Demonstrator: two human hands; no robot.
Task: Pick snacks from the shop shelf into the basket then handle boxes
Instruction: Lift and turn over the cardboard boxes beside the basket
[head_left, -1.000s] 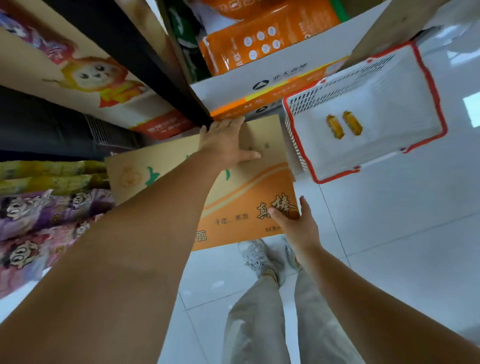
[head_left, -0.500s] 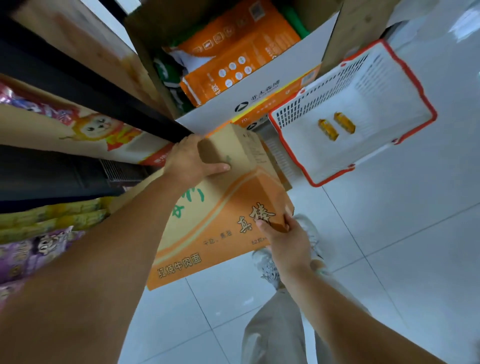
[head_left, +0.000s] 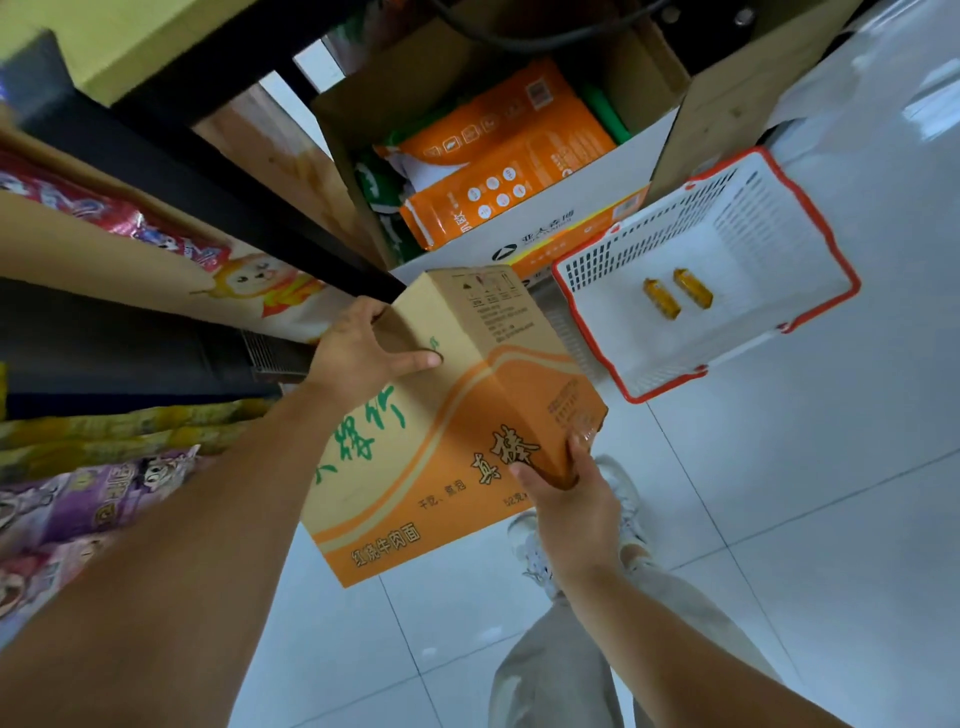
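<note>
I hold a brown and orange cardboard box (head_left: 457, 415) in the air between the shelf and the floor. My left hand (head_left: 363, 353) grips its far upper edge, thumb lying across the top face. My right hand (head_left: 566, 499) grips the near lower corner from below. The box is tilted, printed side facing me. A white basket with a red rim (head_left: 623, 389) stands on the floor to the right, and two small yellow snack packs (head_left: 675, 293) lie in it.
The black shelf frame (head_left: 249, 218) with snack bags (head_left: 104, 499) fills the left. An open white carton (head_left: 545, 239) with orange packs stands behind the box, against the basket. My shoes (head_left: 540, 545) and legs are below. Pale floor tiles (head_left: 831, 519) spread to the right.
The box has come out from the shelf and tipped up toward me. Both hands moved with it, and my right hand now wraps its lower corner.
</note>
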